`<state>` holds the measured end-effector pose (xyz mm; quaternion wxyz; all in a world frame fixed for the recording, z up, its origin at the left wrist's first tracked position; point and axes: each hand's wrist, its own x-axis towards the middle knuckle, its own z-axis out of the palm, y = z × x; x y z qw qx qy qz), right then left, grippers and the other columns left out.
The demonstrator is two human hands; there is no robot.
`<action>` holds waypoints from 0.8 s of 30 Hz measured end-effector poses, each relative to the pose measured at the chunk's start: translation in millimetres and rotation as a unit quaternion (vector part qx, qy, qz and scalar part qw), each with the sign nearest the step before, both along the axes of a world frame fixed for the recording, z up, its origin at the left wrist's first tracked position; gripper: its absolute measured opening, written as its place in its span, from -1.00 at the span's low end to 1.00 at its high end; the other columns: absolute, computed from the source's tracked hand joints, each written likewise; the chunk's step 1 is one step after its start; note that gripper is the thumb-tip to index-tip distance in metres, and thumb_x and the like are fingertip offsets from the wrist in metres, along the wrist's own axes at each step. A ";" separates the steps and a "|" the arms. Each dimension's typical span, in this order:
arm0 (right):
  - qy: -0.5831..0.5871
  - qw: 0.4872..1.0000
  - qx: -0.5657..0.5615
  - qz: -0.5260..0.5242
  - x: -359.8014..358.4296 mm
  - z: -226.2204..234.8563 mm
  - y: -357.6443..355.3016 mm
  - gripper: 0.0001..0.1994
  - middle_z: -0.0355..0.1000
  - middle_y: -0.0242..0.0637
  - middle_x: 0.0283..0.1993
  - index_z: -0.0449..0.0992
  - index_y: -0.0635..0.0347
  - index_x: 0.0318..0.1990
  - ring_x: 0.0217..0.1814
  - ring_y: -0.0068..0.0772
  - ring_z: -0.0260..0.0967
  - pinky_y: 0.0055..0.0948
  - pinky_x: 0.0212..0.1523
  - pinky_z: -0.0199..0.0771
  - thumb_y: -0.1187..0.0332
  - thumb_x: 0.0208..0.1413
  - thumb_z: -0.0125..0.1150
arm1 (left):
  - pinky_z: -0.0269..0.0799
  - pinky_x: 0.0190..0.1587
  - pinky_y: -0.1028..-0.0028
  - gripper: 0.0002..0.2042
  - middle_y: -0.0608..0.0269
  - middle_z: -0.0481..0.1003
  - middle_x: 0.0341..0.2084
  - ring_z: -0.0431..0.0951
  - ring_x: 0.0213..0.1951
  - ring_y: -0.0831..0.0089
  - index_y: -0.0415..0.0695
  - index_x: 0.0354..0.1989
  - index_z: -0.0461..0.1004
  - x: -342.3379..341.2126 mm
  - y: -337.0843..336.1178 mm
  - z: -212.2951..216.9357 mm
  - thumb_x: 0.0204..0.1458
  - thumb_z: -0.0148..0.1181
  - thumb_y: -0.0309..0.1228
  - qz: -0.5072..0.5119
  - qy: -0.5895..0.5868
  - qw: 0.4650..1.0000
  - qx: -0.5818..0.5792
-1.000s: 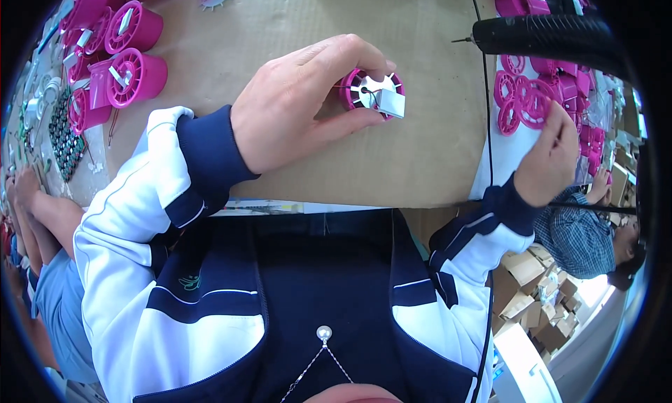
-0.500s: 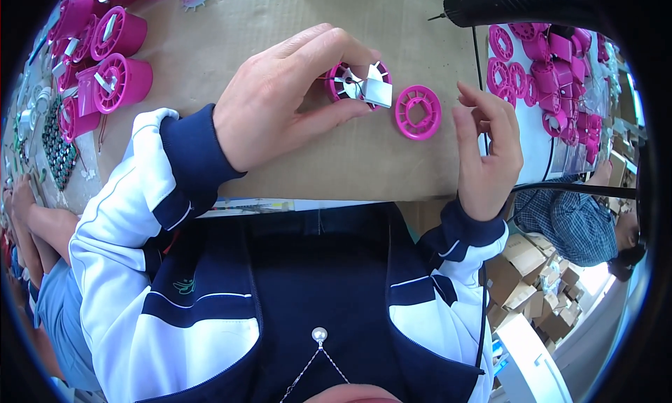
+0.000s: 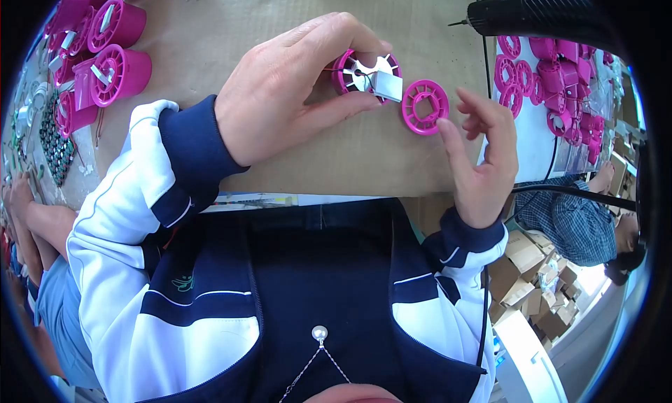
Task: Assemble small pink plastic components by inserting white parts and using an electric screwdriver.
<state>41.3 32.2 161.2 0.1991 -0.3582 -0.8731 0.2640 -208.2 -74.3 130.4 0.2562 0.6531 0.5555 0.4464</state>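
Bent over from the left, my left hand (image 3: 269,95) grips a round pink plastic housing (image 3: 341,71) between thumb and fingers. Inside the housing's open face sits a white bladed disc (image 3: 358,79), with a small white block (image 3: 389,87) on its right side and thin dark wires beside it. A flat pink slotted ring (image 3: 425,129) lies on the brown cardboard right next to the housing. Just right of that ring hovers my right hand (image 3: 488,158), fingers curved and apart from the thumb, holding nothing. The thumb tip is close to the ring's edge; contact is unclear.
A black electric screwdriver (image 3: 535,12) reaches in at upper right, its thin bit pointing left. Pink housings (image 3: 120,74) stand at far left; pink rings and parts (image 3: 574,88) pile at right. A black cable (image 3: 574,193) runs past my right wrist. Another person (image 3: 567,221) is at right.
My right hand has come closer to the pink ring, its thumb now near the ring's edge. My left hand keeps its grip on the housing. The whole view has shifted slightly.
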 end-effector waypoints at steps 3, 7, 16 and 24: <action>-0.008 1.000 -0.002 0.004 1.9 -6.3 -5.1 -0.42 0.42 -0.26 0.03 0.53 0.14 0.19 -0.16 -0.37 0.35 -0.49 -0.12 0.44 0.39 -0.06 0.56 | 0.64 0.01 0.36 -0.64 0.00 0.56 0.07 0.65 -0.09 0.23 -0.17 -0.04 0.38 -0.6 0.0 -1.4 0.05 0.41 -0.60 -0.001 -0.002 1.000 -0.009; -0.025 0.999 0.011 0.020 0.2 -9.2 -7.3 -0.35 0.38 -0.24 0.12 0.48 0.14 0.25 -0.14 -0.37 0.35 -0.49 -0.10 0.44 0.38 -0.07 0.57 | 0.63 0.02 0.38 -0.63 0.03 0.56 0.06 0.64 -0.09 0.25 -0.19 0.00 0.41 -0.9 0.9 -0.9 0.05 0.40 -0.61 -0.007 0.004 1.000 -0.013; -0.003 0.998 0.012 0.062 -7.8 -2.4 1.3 -0.38 0.38 -0.25 0.21 0.48 0.13 0.25 -0.08 -0.42 0.35 -0.53 -0.09 0.36 0.42 -0.02 0.54 | 0.62 -0.02 0.45 -0.57 0.11 0.56 0.03 0.61 -0.09 0.33 -0.19 0.11 0.51 3.4 -1.2 8.5 0.03 0.40 -0.62 0.013 0.013 0.999 -0.042; 0.028 0.987 0.081 0.134 -37.3 1.5 1.9 -0.67 0.50 -0.23 0.09 0.62 0.20 0.00 -0.17 -0.42 0.40 -0.56 -0.20 0.39 0.58 0.04 0.42 | 0.42 0.25 0.23 -0.57 0.26 0.58 -0.01 0.59 0.01 0.30 -0.10 0.10 0.55 -0.2 2.1 7.4 0.00 0.44 -0.48 0.027 0.130 0.990 0.035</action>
